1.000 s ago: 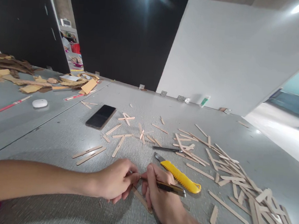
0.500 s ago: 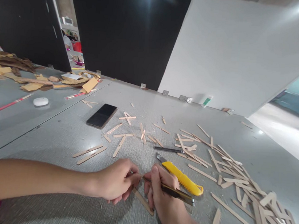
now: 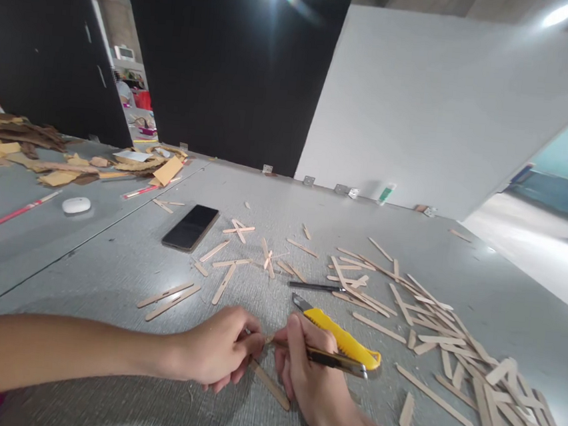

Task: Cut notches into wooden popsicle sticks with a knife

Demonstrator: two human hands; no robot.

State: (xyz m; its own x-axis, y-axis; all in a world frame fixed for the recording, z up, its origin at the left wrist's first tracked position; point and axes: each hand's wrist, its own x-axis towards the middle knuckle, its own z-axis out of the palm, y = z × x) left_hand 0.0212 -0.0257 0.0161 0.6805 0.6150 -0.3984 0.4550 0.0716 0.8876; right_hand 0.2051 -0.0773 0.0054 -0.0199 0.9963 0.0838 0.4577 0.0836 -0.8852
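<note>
My left hand (image 3: pixel 225 348) is closed in a pinch, and a wooden craft stick (image 3: pixel 271 386) sticks out from under its fingers towards the lower right. In my right hand (image 3: pixel 315 383) a slim metal-bodied craft knife (image 3: pixel 337 361) is gripped like a pen. Its tip meets the left fingertips, where a small bit of wood shows; the exact contact is hidden. Just beyond the right hand lies a yellow utility knife (image 3: pixel 347 339), blade end towards the upper left. A thin black tool (image 3: pixel 314 286) rests behind it, touching some sticks.
Many loose craft sticks (image 3: pixel 491 407) are heaped on the right of the grey table (image 3: pixel 98 369). Crossed and paired sticks (image 3: pixel 169 301) lie beyond my hands, near a phone (image 3: pixel 191 227). A white case (image 3: pixel 76 205) and cardboard scraps (image 3: pixel 19 147) sit left. Upright panels (image 3: pixel 228 67) stand behind.
The view has tilted slightly upward, so the scene sits a little lower. Both hands keep almost the same hold, the knife tip still at the left fingertips.
</note>
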